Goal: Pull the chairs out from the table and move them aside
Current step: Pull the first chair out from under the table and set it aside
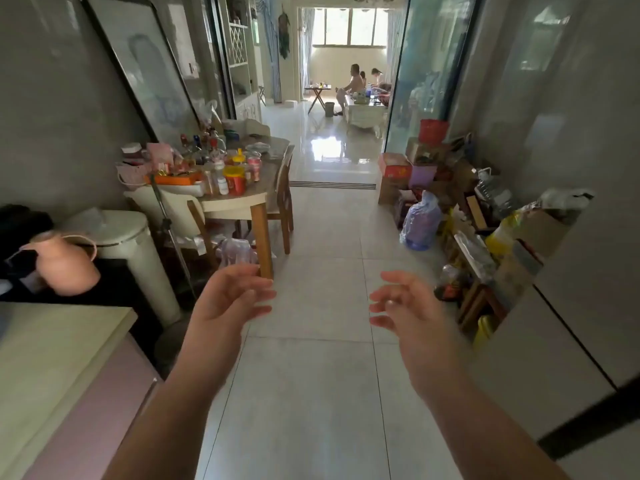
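Head view looks down a tiled corridor-like room, with both bare hands raised in front and holding nothing. Left hand and right hand face each other palm to palm, fingers spread and loosely curled, well apart from any furniture.

Ahead on the left stands the round-cornered dining table with a pale top and wooden legs, its surface crowded with bottles, jars and boxes. Tucked against its near side is a cream-backed chair with a wooden frame, and along the aisle side a wooden slat-backed chair sits pushed in close to the table edge. A third pale chair back seems to show at the far end (too blurred to be sure).

No chair has been pulled out yet, as I judge it, so the step in hand is the approach. To do it well, the person should probably walk up to the aisle-side chair first, since it is the easiest to reach, grip the top rail with both hands, and draw it straight back before turning it. A metal pole leans across the near chair and could topple if that chair is dragged carelessly. The cluttered tabletop also argues for a smooth pull that does not jolt the table leg.
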Demonstrator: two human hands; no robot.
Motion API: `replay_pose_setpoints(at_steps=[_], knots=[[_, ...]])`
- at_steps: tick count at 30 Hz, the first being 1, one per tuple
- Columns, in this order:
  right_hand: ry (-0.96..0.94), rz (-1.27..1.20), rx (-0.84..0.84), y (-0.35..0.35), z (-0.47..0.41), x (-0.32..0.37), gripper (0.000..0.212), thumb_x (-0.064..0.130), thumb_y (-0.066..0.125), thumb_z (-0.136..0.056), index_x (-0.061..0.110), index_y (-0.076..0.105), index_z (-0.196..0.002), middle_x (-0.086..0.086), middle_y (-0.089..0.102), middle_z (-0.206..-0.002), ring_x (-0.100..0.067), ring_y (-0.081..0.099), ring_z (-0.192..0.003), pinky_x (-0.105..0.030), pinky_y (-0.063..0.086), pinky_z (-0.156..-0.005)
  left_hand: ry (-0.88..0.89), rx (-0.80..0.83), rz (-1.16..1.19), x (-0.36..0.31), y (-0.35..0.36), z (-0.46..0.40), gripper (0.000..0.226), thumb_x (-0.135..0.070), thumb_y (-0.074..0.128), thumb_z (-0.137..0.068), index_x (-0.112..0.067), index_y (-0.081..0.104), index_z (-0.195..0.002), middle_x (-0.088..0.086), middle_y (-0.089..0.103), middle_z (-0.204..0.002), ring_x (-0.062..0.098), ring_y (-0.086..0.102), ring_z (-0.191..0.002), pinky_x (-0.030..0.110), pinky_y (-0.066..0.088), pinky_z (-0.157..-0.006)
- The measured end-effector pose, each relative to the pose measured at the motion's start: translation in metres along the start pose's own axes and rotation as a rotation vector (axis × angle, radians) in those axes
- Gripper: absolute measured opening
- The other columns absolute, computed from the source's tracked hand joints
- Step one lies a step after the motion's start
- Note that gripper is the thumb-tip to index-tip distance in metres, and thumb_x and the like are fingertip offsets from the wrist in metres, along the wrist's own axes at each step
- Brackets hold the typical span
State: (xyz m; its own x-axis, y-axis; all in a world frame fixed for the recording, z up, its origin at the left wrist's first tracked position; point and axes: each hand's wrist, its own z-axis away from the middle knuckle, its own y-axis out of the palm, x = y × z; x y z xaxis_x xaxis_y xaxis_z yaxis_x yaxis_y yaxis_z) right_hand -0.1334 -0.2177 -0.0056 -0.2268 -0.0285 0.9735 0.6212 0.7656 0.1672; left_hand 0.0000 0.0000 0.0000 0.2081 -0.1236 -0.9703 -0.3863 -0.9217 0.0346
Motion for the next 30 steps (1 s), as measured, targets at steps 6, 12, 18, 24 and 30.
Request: replay_pose_setpoints(at_steps=[6, 12, 18, 24, 30], knots=[[0.073, 0.062, -0.048, 0.036, -0.127, -0.018, 0.044, -0.017, 0.039, -0.092, 0.015, 0.064, -0.109, -0.004, 0.069, -0.084, -0.019, 0.066, -0.078, -0.033, 0.058, -0.072, -0.096, 0.058, -0.049, 0.039, 0.017, -0.140, 0.035, -0.006, 0.049, -0.103, -0.032, 0.069, -0.116, -0.003, 0.077, -0.111, 0.018, 0.075, -0.103, 0.033, 0.063, -0.081], [0.043, 0.087, -0.064, 0.040, -0.234, -0.023, 0.047, -0.020, 0.037, -0.091, 0.014, 0.062, -0.110, -0.006, 0.069, -0.086, -0.017, 0.068, -0.078, -0.034, 0.060, -0.075, -0.123, 0.037, -0.009, 0.066, 0.048, -0.265, 0.032, -0.007, 0.048, -0.105, -0.029, 0.070, -0.114, -0.002, 0.077, -0.109, 0.019, 0.076, -0.100, 0.031, 0.064, -0.077], [0.024, 0.113, -0.105, 0.009, -0.358, -0.055, 0.045, -0.018, 0.038, -0.093, 0.014, 0.063, -0.112, -0.007, 0.070, -0.087, -0.023, 0.069, -0.085, -0.035, 0.062, -0.078, -0.117, 0.057, -0.004, 0.110, 0.110, -0.397, 0.034, -0.003, 0.047, -0.103, -0.027, 0.069, -0.114, 0.000, 0.077, -0.110, 0.020, 0.076, -0.101, 0.027, 0.063, -0.075], [0.051, 0.125, -0.141, -0.032, -0.530, -0.081, 0.043, -0.011, 0.040, -0.096, 0.021, 0.064, -0.111, 0.006, 0.073, -0.086, -0.017, 0.071, -0.085, -0.029, 0.061, -0.073, -0.173, 0.018, -0.018, 0.145, 0.193, -0.550, 0.032, 0.002, 0.047, -0.101, -0.016, 0.065, -0.121, 0.008, 0.076, -0.111, 0.021, 0.077, -0.098, 0.042, 0.064, -0.084], [0.030, 0.124, -0.129, -0.022, -0.720, -0.089, 0.042, -0.011, 0.038, -0.095, 0.019, 0.062, -0.111, -0.002, 0.070, -0.087, -0.014, 0.070, -0.080, -0.037, 0.063, -0.077, -0.144, -0.045, -0.042, 0.167, 0.234, -0.693, 0.032, -0.001, 0.048, -0.101, -0.023, 0.066, -0.116, 0.003, 0.077, -0.109, 0.018, 0.077, -0.097, 0.035, 0.064, -0.079]])
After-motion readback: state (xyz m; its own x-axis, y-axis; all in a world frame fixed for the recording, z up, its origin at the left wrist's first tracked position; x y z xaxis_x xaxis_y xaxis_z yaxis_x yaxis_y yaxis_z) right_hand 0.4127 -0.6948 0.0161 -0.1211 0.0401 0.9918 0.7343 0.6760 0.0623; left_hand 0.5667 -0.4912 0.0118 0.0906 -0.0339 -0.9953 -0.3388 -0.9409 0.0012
